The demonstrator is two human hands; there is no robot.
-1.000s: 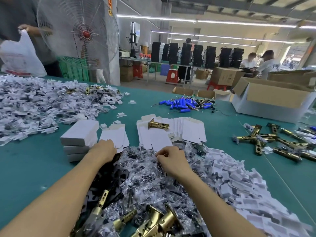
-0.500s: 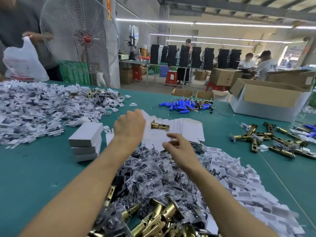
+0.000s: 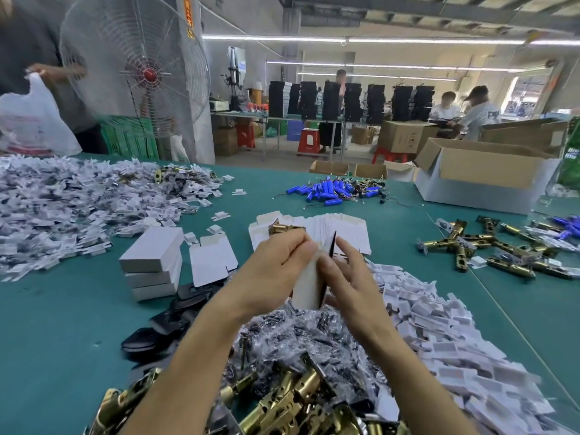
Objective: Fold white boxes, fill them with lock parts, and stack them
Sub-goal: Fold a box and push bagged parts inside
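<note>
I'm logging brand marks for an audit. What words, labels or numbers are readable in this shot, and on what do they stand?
Nothing can be read for certain.
The orange strip on the pillar: yellow characters, too blurred.
The plastic bag: reddish print, blurred.
The brown carton: dark marks, too small.
The held white box: no print visible.

One cam only, head-worn, wide-angle, edges bent. Faces fwd & down from the person's own eye level. Mid-frame & v. near the lens: left hand (image 3: pixel 273 268) and right hand (image 3: pixel 348 277). Green worktop (image 3: pixel 62 324) spreads around and beyond the hands, filling the lower half; workshop (image 3: pixel 376 98) far past them up top.
</note>
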